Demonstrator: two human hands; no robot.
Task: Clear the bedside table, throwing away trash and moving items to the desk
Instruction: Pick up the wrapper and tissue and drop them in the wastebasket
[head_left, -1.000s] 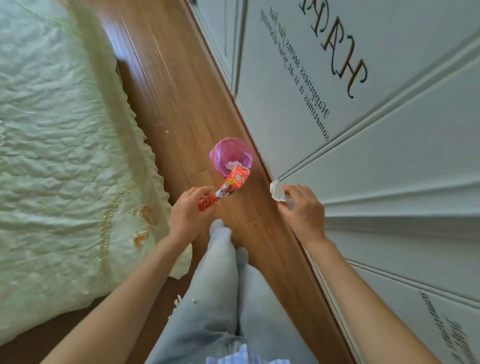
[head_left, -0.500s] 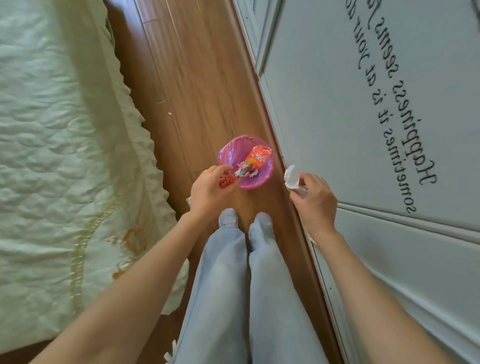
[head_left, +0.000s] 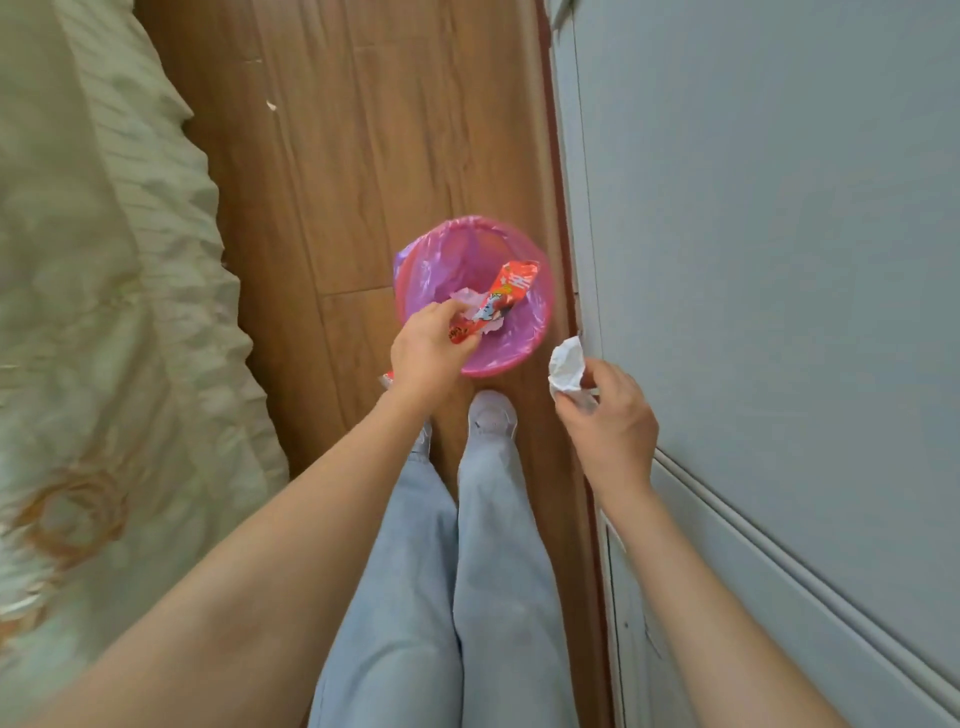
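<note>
Brown wooden floorboards (head_left: 332, 171) ran in a narrow lane between a pale green quilted bedspread (head_left: 104, 312) at nine o'clock and a grey panelled wall (head_left: 779, 260) at three. Against the wall's foot stood a small round bin lined with a pink plastic bag (head_left: 511, 338), some white paper already lying inside. The person's left hand (head_left: 431, 358) pinched one end of a long red printed snack wrapper (head_left: 506, 293), whose far end reached over the bin's mouth toward one o'clock. The right hand (head_left: 610, 421), outside the rim at four o'clock, closed its fingers on a crumpled white tissue (head_left: 566, 366).

To my eye the wrapper was the risk: long and light, it could catch the rim and tip onto the floor if released too high. The tissue was not over the opening, so dropped from there it would miss.

Room was tight; wall pressed close on the right, and the person's white shoes (head_left: 491, 415) stood just at six o'clock of the bin.
</note>
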